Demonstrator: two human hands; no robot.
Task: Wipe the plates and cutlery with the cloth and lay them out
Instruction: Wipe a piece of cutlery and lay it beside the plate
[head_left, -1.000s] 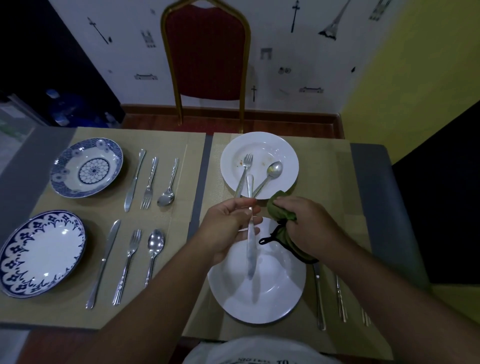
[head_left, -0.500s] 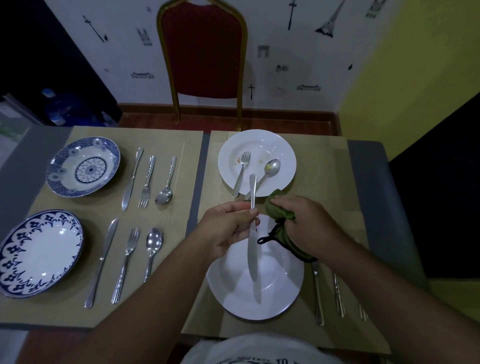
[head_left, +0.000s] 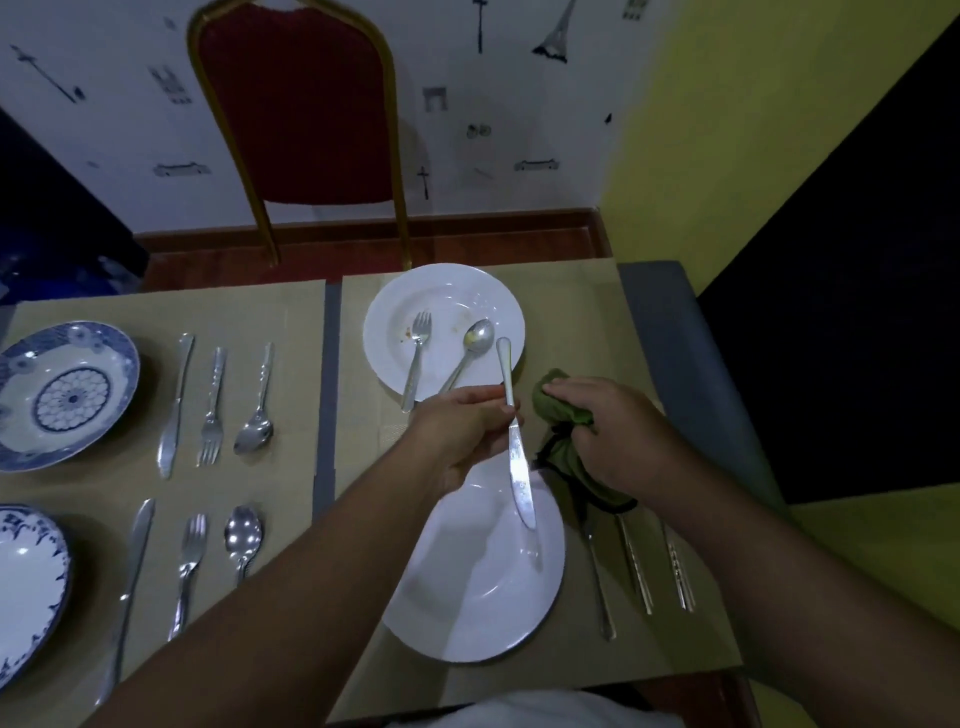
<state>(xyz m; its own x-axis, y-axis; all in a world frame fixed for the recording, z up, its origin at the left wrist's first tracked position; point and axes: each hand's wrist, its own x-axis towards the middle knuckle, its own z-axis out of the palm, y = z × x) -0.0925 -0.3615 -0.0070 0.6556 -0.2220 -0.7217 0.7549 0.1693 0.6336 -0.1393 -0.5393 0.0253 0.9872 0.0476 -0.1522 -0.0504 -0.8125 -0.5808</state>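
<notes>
My left hand (head_left: 460, 434) pinches a table knife (head_left: 519, 470) by its handle, blade pointing toward me above the near white plate (head_left: 470, 597). My right hand (head_left: 613, 431) grips a bunched green cloth (head_left: 563, 415) just right of the knife, not touching it. A far white plate (head_left: 452, 291) carries food specks, a fork (head_left: 417, 358) and a spoon (head_left: 470, 348). Right of the near plate lie three cutlery pieces (head_left: 639, 571), their upper ends hidden under my right hand and the cloth.
On the left placemat sit a blue patterned bowl (head_left: 62, 395) and a blue-rimmed plate (head_left: 26, 587), each with a knife, fork and spoon beside it (head_left: 213, 405) (head_left: 189, 571). A red chair (head_left: 296, 104) stands beyond the table. The table's grey edge (head_left: 670, 322) runs along the right.
The knife has tilted, its handle now leaning right over the far plate's edge. My right hand with the cloth has drawn slightly away to the right of the knife.
</notes>
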